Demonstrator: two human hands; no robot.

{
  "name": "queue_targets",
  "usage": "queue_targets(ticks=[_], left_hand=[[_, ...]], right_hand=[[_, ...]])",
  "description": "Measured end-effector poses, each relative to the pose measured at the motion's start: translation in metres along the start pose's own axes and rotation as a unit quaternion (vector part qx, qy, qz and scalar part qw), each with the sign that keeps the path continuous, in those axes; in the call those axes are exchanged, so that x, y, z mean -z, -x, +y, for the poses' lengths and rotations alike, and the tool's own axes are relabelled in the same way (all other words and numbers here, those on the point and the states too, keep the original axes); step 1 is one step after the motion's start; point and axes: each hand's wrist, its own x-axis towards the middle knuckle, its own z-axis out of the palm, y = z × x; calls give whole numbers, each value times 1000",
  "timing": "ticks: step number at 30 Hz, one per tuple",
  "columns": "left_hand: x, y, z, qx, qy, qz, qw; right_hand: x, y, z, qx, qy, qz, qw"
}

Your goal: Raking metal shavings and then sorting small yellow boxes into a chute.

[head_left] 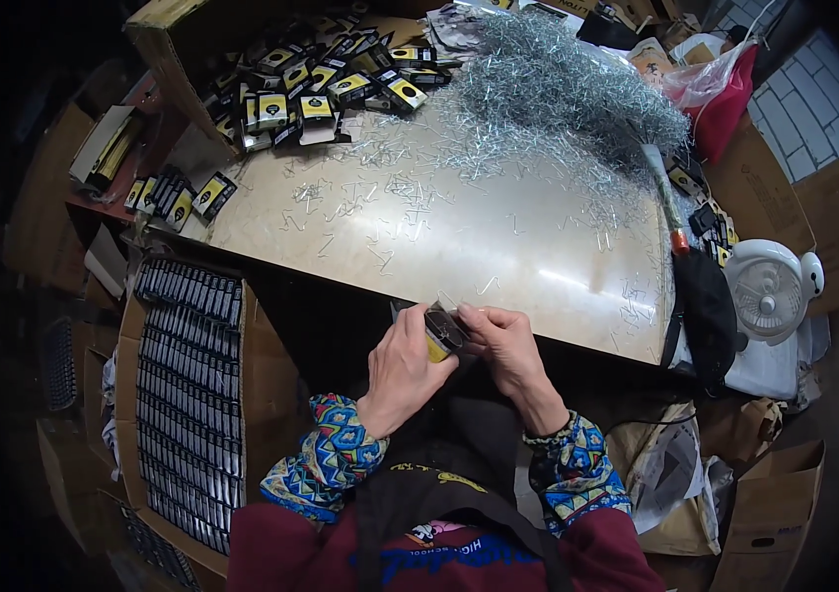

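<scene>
My left hand (405, 365) is closed around a small black and yellow carton (442, 337), held just off the table's front edge. The carton's end facing up looks dark and open, and thin lines like wire show at it. My right hand (506, 355) touches this end with thumb and fingers pinched together. What the pinch holds, if anything, is too small to make out. Close ahead of both hands, a bent wire piece (488, 287) lies on the table (321, 237).
A big tangled heap of bent wire pieces (568, 94) covers the table's back right. Many black and yellow cartons (316, 107) pile up at the back left. Left of me stands a cardboard box (247, 395) packed with rows of cartons. A white fan (767, 291) is at the right.
</scene>
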Motion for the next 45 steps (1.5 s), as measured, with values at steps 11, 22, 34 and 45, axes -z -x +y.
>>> queue_targets(ticks=[11,22,34,45], left_hand=[[-1,1,0,-3,-8,-25,1000],[-8,0,-6,13,74,26,997],[-1,-2,4,9,66,56,996],[-7,-2,2,5,59,45,997]], right_hand=[[-16,11,9,116,126,45,984],[-43,27,12,351,368,109,854],[-29,22,11,440,372,56,816],[-25,24,-9,315,349,-7,883]])
